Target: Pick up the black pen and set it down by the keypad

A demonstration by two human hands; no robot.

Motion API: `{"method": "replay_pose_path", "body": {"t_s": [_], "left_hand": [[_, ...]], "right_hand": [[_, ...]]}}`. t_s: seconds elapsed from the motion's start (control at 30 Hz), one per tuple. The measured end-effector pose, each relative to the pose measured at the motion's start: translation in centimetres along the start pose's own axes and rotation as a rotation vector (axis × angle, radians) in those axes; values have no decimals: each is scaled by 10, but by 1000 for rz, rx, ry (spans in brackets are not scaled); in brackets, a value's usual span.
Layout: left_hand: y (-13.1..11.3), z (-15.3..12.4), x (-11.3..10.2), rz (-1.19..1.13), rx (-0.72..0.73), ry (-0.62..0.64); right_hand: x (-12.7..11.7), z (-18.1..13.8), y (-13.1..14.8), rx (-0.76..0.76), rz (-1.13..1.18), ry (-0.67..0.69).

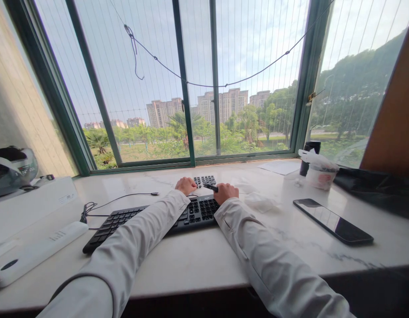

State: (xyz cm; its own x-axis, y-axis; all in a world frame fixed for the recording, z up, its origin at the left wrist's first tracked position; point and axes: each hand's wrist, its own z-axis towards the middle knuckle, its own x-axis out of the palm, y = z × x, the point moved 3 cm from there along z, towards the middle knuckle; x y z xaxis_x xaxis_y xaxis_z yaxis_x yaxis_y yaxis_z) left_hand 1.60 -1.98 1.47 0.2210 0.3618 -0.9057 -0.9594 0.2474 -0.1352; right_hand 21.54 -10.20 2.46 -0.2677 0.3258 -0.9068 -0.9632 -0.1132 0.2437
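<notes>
My right hand (227,193) is closed around a dark, pen-shaped tool (210,187), its tip pointing left; its exact kind does not show. Fingers curled together, my left hand (185,186) rests just to the left, and whatever it may pinch is hidden. Between and beyond both hands lie small dark keys in rows (206,179); I cannot tell whether they are loose keycaps or a small keypad. Below the hands a black keyboard (200,212) stretches across the white tabletop, partly covered by my left sleeve.
To the right lie a phone (333,221), a plastic-wrapped tub (321,174) and a dark bottle (310,154). Crumpled clear plastic (260,202) is beside my right hand. A cable (121,195), a white box (35,207) and a helmet (14,170) occupy the left; windows stand behind.
</notes>
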Motion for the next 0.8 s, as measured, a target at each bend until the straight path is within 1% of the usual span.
{"method": "replay_pose_path", "body": {"t_s": [0.3,0.8], "left_hand": [[1,0,0,6,-3,2],[-3,-3,-4,8,-39,11]], "right_hand": [[3,1,-1,-1,2,-1],[0,0,0,1,1,12]]}}
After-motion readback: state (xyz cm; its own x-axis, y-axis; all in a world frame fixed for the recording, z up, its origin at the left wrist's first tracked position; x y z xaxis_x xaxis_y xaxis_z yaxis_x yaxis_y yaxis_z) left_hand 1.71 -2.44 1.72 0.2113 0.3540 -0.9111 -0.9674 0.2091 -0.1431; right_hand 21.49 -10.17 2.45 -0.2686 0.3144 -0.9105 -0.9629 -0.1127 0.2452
